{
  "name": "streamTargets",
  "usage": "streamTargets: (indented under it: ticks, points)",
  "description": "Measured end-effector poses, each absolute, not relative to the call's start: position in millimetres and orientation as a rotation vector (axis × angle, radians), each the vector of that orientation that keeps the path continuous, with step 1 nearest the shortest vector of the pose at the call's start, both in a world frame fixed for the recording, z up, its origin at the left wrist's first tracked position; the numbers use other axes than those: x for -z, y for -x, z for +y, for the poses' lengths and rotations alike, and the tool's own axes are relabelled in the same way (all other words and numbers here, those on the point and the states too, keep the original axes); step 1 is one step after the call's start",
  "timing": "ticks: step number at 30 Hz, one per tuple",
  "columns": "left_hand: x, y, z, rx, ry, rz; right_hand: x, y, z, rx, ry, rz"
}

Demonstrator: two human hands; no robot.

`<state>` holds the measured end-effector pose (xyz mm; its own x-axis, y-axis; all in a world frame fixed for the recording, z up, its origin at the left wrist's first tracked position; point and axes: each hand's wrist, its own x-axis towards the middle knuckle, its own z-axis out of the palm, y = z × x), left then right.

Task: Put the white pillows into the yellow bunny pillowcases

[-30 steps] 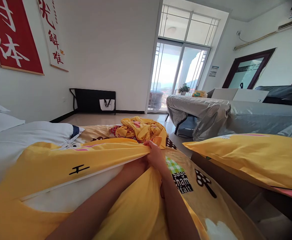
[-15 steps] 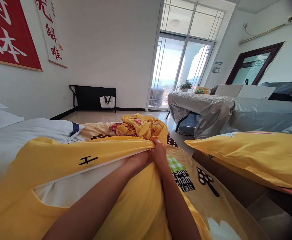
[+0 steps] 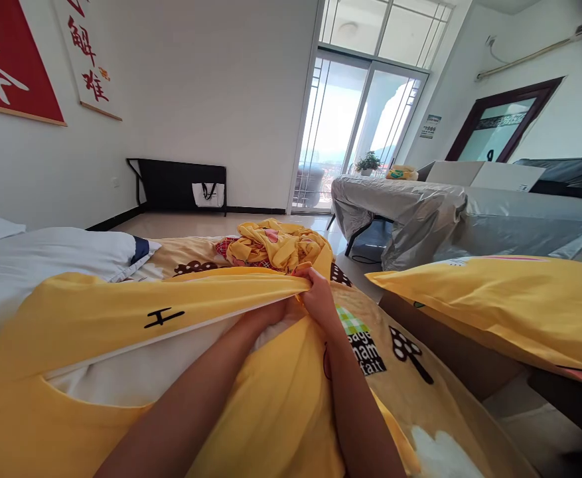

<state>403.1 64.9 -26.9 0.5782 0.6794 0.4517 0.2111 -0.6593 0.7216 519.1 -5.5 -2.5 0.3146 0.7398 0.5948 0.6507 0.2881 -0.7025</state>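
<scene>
A yellow pillowcase [image 3: 121,312] with a white pillow [image 3: 141,368] inside it lies across the bed in front of me. My right hand [image 3: 318,295] is closed on the top edge of the pillowcase opening near its far corner. My left hand [image 3: 273,312] reaches into the opening beside it; its fingers are tucked under the yellow cloth and mostly hidden. Just beyond my hands lies a crumpled yellow patterned cloth [image 3: 275,245] on the printed bedsheet [image 3: 385,352].
A white pillow [image 3: 52,255] lies at the left. Another yellow pillow [image 3: 500,305] rests at the right on a dark surface. A long table under silver sheeting [image 3: 450,219] stands beyond it. Glass balcony doors [image 3: 355,133] are at the back, a black bench [image 3: 178,192] by the wall.
My hands have stayed at the pillowcase opening, with the right hand shifted slightly on the edge. The view has drifted a little to the right.
</scene>
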Motion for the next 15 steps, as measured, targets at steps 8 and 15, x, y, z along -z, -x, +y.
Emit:
streamTargets:
  ticks: [8, 15]
  points:
    - [13, -389, 46, -1.041, -2.049, 0.694, 2, -509, -5, 0.114, 1.604, -1.285]
    - [14, -386, 42, -1.079, -2.109, 0.647, 0, -505, -10, 0.175, 1.735, -1.300]
